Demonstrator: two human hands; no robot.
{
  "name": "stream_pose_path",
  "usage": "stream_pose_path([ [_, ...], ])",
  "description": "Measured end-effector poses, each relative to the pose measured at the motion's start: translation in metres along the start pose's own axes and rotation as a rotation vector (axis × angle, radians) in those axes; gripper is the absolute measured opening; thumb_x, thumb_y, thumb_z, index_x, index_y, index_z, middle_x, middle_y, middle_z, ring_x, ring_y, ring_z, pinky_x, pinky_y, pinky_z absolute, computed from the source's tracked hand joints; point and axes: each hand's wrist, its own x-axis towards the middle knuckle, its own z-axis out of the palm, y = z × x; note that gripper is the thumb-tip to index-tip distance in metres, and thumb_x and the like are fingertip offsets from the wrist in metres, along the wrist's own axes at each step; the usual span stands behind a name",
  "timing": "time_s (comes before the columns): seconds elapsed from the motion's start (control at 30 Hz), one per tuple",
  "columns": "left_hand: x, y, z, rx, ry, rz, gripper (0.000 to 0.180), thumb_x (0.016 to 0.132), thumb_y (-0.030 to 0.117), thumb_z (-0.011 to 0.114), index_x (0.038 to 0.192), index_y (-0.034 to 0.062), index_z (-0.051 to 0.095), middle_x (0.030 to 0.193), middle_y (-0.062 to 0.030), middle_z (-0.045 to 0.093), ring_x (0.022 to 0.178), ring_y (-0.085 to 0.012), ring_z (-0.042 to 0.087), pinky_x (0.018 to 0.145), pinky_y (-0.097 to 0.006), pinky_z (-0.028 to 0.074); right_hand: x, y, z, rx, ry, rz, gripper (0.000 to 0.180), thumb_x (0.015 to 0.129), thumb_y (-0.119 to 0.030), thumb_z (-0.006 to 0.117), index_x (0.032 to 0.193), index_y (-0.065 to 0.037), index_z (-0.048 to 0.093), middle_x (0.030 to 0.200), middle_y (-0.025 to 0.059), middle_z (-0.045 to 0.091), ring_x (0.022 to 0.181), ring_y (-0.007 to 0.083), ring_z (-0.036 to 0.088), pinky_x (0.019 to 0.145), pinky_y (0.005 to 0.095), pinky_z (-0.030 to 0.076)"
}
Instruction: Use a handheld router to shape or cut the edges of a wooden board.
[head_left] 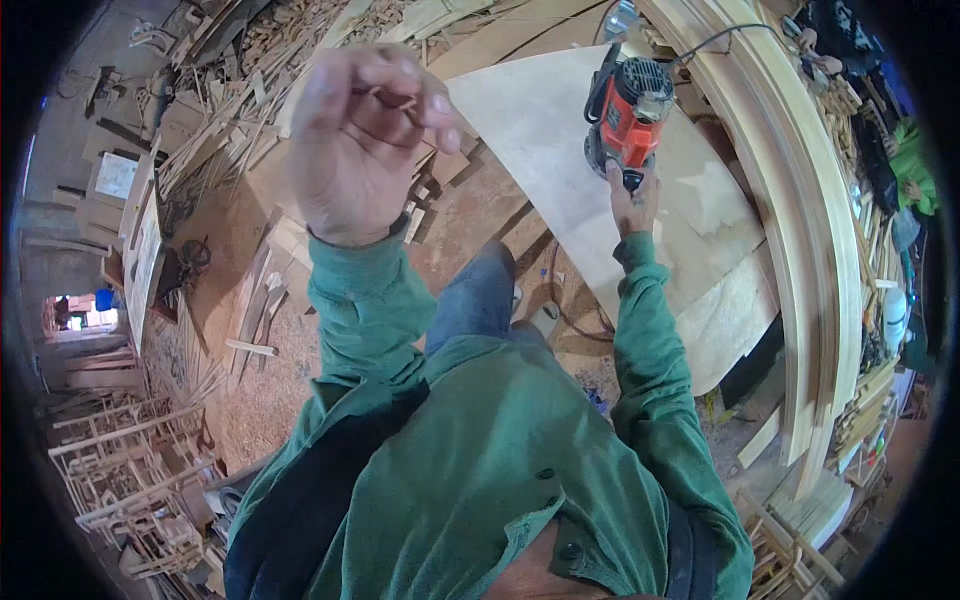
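Observation:
My left hand [362, 145] is raised in the air, close to the camera and slightly blurred. Its fingers are loosely bent and apart, and the palm shows nothing in it. My right hand [632, 198] reaches forward and grips the near black knob of a red and black corded power tool, which looks like a router [632, 115]. The router stands upright on a large pale wooden sheet [540, 105]. Its underside is hidden against the sheet. A dark cord runs from its top toward the far right.
Long stacked boards [815, 230] run along the right. Scrap wood strips [225, 110] lie piled at the far left, above sawdust [265, 400] on the floor. Slatted wooden frames [140, 480] stand at lower left. A person in a green garment [912, 165] is at the right edge.

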Motion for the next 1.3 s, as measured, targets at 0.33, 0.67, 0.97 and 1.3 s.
stream_pose_path([
  [0.33, -0.014, -0.101, -0.100, 0.019, 0.494, -0.554, 0.028, 0.097, 0.029, 0.056, 0.102, 0.0022, 0.058, 0.091, -0.0080, 0.062, 0.081, -0.0200, 0.065, 0.066, -0.033, 0.054, 0.003, 0.011, 0.009, 0.086, 0.087, 0.040, 0.029, 0.074, -0.014, 0.077, 0.092, -0.001, 0.059, 0.086, 0.0077, 0.063, 0.080, 0.0163, 0.059, 0.075, 0.0301, 0.049],
  [0.67, -0.007, -0.283, -0.186, -0.482, 0.390, -1.349, 0.034, 0.097, 0.034, 0.057, 0.106, 0.0013, 0.060, 0.104, -0.0136, 0.068, 0.092, -0.0225, 0.069, 0.073, -0.037, 0.058, -0.008, -0.010, -0.002, -0.121, 0.122, 0.079, 0.024, 0.072, -0.012, 0.076, 0.085, -0.004, 0.057, 0.084, 0.0088, 0.057, 0.080, 0.0186, 0.055, 0.076, 0.0314, 0.046],
  [0.97, -0.021, -0.327, -0.205, -0.789, 0.405, -1.485, 0.020, 0.094, 0.023, 0.061, 0.100, 0.0042, 0.065, 0.091, -0.0082, 0.070, 0.077, -0.0227, 0.070, 0.065, -0.037, 0.059, -0.017, -0.030, -0.004, 0.029, 0.172, 0.500, 0.018, 0.077, -0.008, 0.071, 0.089, -0.004, 0.059, 0.078, 0.0008, 0.059, 0.070, 0.0104, 0.052, 0.065, 0.0254, 0.045],
  [1.3, 0.110, -0.277, -0.238, -0.260, 0.247, -1.338, 0.030, 0.094, 0.028, 0.062, 0.118, 0.0104, 0.057, 0.100, -0.0058, 0.062, 0.075, -0.0182, 0.063, 0.067, -0.034, 0.056, -0.021, -0.040, 0.010, 0.134, 0.353, 0.573, 0.033, 0.072, -0.009, 0.070, 0.104, -0.005, 0.064, 0.087, 0.0028, 0.062, 0.077, 0.0117, 0.055, 0.071, 0.0258, 0.046],
])
